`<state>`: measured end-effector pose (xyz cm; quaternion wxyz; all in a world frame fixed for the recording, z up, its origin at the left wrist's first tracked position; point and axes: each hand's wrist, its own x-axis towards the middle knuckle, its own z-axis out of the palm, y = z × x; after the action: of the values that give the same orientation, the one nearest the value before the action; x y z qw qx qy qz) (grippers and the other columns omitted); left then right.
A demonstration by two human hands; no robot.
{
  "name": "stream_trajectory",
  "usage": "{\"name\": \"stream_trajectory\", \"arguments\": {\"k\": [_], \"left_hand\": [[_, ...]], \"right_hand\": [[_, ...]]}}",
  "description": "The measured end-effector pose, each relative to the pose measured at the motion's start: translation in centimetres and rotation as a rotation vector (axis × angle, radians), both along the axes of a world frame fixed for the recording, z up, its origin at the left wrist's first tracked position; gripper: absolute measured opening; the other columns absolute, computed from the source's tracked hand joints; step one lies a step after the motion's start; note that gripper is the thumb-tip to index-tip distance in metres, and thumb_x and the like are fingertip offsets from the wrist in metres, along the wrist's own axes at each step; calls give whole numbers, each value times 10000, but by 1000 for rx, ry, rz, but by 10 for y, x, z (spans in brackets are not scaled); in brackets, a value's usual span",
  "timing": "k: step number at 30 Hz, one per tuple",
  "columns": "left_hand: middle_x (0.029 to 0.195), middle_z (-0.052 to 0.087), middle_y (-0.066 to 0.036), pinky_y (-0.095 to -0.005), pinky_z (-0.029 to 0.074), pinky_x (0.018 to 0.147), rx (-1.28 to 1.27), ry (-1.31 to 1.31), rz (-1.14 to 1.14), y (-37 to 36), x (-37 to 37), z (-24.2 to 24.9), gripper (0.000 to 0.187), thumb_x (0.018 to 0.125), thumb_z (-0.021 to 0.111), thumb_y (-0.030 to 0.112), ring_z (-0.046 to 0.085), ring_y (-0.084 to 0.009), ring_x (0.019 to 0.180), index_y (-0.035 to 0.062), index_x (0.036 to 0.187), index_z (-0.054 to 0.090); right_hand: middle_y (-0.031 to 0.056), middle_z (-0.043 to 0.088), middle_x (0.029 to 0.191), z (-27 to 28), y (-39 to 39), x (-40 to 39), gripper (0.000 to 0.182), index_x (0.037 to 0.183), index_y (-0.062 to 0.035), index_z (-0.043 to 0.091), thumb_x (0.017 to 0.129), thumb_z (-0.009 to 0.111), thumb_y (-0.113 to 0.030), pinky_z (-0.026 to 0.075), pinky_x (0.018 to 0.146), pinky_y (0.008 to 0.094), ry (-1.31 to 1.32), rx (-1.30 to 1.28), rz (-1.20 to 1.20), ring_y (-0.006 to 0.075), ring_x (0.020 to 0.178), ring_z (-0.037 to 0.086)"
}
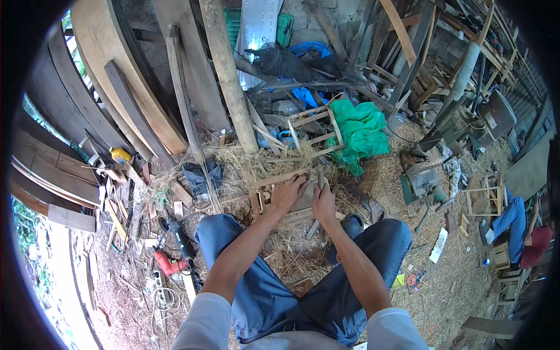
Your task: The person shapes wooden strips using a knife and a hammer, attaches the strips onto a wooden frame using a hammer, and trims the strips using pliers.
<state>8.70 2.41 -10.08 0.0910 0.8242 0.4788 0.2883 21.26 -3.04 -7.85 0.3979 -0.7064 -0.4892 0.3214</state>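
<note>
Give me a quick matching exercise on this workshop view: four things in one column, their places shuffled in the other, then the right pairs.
Things
1. Left hand
2. Red power tool
3. Yellow container
4. Green sheet

Places
A. At the foot of the tall boards leaning on the left
B. Bunched against a small wooden frame
C. At the wooden pieces ahead of the knees
D. On the ground, out past the right knee

Pairs: 1-C, 2-D, 3-A, 4-B

No text, labels, brands, numbers or signs can be read here.
</note>
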Motion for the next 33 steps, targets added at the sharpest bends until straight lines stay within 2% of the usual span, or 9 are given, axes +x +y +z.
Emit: {"name": "stream_trajectory", "arguments": {"k": [2,3,7,9,13,15,18,27,33], "left_hand": [[878,636,-96,-404,521,522,-8,6,-37,0,-5,-7,244,866,552,331,629,-333,659,131,998,598],[872,637,-100,-402,521,521,-6,3,-72,2,-3,-8,245,862,561,322,628,-326,653,119,994,599],[861,640,-107,-403,514,509,161,-81,-93,6,-3,-1,249,858,565,311,628,-311,644,101,987,599],[837,639,-136,-425,493,578,16,-36,-50,0,-2,2,232,866,561,286,613,-348,707,83,977,582],[771,635,-153,-432,491,564,67,-39,-69,1,-3,-11,245,870,558,301,612,-353,671,86,985,570],[712,627,-162,-441,494,555,-207,115,-23,0,-3,4,248,880,547,305,608,-359,629,80,983,557],[574,598,-143,-396,480,443,59,-31,22,10,-8,-29,223,873,559,303,592,-318,497,102,967,534],[744,644,-162,-450,494,566,-241,67,34,5,-5,-9,266,884,530,316,619,-370,664,89,1022,513],[750,630,-169,-437,478,535,-104,38,-43,-1,-3,-32,282,837,589,279,617,-347,632,106,1047,514]], "right_hand": [[364,552,792,-27,0,8,367,926,102,526,917,437,-253,446,676,517,-109,92,92,506,824,549],[371,548,807,-42,2,13,364,928,100,525,919,428,-251,439,673,531,-200,-85,190,520,832,538],[374,545,804,-36,7,8,363,912,102,523,921,427,-248,437,665,532,-197,-53,123,529,822,532],[368,549,789,-25,5,3,364,899,105,523,914,442,-250,440,664,529,-89,201,20,527,811,535],[363,554,780,-15,-5,5,359,905,100,521,911,460,-253,442,661,526,-2,-34,33,521,807,540],[361,555,772,-40,-4,12,356,887,95,529,908,467,-255,444,660,527,-254,-8,157,514,804,545],[364,554,775,-44,0,12,347,864,95,542,904,469,-242,446,675,525,-91,-71,73,510,805,547],[354,557,761,-47,-3,7,335,875,106,552,889,480,-221,448,680,524,-133,-87,89,512,786,551],[348,557,732,-50,-5,6,382,823,114,570,894,482,-252,451,670,522,-250,-83,162,506,782,552]]}}
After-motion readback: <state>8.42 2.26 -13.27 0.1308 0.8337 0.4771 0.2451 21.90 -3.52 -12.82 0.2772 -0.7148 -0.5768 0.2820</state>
